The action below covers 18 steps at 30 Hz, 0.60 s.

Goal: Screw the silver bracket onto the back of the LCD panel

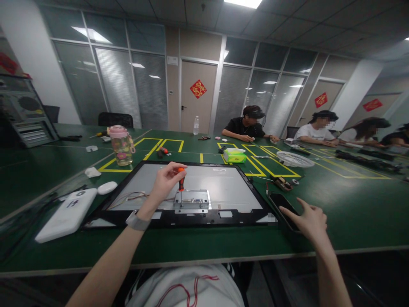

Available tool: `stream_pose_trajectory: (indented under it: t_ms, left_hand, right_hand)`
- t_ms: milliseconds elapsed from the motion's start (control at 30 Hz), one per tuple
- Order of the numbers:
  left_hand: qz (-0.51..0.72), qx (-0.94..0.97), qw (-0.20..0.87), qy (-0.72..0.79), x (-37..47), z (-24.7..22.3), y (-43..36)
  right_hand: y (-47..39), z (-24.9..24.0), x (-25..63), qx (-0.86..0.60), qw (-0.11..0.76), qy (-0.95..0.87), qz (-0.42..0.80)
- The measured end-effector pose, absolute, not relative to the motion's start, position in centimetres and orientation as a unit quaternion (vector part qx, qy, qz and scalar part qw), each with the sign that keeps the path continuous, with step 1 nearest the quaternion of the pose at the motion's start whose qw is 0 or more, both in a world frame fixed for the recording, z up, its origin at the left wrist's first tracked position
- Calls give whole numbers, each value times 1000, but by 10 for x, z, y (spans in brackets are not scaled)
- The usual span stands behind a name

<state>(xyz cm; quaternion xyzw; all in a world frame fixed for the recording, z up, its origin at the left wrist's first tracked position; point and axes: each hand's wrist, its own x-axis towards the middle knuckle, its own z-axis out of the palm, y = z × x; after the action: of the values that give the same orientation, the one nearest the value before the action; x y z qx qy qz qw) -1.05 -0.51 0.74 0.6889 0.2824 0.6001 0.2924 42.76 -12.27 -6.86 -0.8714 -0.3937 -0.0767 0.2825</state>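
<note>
A monitor panel (230, 187) with a black frame lies flat on the green table, its grey metal back facing up. Near its front edge sits a metal bracket (200, 207) with video ports. My left hand (168, 179) grips the top of an orange and black screwdriver (182, 181), which stands upright with its tip down at the bracket's left end. Thin wires (136, 195) run left from the bracket. To the right, my right hand (308, 217) has its fingers spread over a dark phone (283, 207) beside the frame; whether it touches the phone I cannot tell.
At the left are a white power bank (68, 215), a white oval case (107, 188) and a pink-lidded bottle (120, 147). Behind the panel lie a green tissue pack (234, 156) and another screwdriver (163, 150). A white round basket (294, 159) is further right. Several people sit across the table.
</note>
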Motion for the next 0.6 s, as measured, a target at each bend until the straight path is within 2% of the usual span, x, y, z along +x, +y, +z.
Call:
stream_pose_trajectory:
  t_ms: [100,167,233,333,433,600]
  left_hand:
    - [635,665,253,301,-6,5,-5]
    - [654,650,232,310,-5,3,-4]
    - [658,646,226,314,-5,3,-4]
    - [637,651,278,305,-6,3,-4]
    - [622,630,378,270,-6,3,-3]
    - [613,610,439,245,-7,2,-3]
  right_hand:
    - [-106,-56,382,-758,403,-507,-74]
    - [-90,-49,343,-655,431,-619,52]
    - [-71,-45,306,-563,398,-702,181]
    - [-42,-38,267,-526,284,-759,257]
    - [-17,-32,248,-524,181,-784,280]
    - [3,-33,240,-481,150,-813,293]
